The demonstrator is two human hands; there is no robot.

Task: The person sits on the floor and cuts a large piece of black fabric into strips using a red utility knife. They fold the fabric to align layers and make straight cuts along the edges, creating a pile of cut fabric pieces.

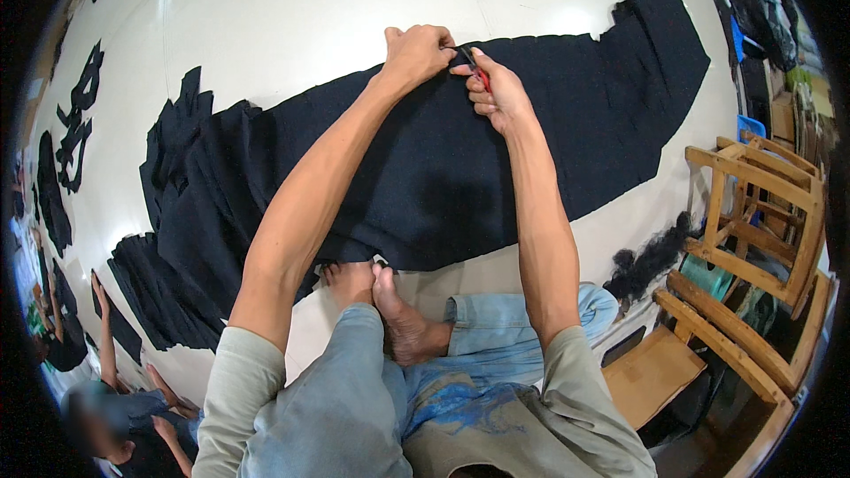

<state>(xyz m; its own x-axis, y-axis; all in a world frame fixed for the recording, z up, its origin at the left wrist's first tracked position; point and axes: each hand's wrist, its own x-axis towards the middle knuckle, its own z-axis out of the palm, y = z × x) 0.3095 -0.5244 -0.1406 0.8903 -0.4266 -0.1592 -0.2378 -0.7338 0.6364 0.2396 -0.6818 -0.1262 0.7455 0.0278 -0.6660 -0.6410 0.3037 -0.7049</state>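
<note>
A long sheet of black fabric (425,168) is spread in front of me, its left part bunched in folds. At its far edge my left hand (418,55) pinches the cloth between closed fingers. Close beside it, my right hand (496,93) is wrapped round small red-handled scissors (482,78), whose dark tip points at the pinched edge. The blades are hard to make out against the black cloth. My bare feet (403,314) are at the near edge of the fabric, next to a small pale object (380,260).
Wooden stools (753,212) stand at the right, beside a cardboard piece (653,376) and a tangle of black threads (651,257). Black cloth scraps (75,133) lie on the white floor (292,0) at the left. Another person (133,416) sits at the lower left.
</note>
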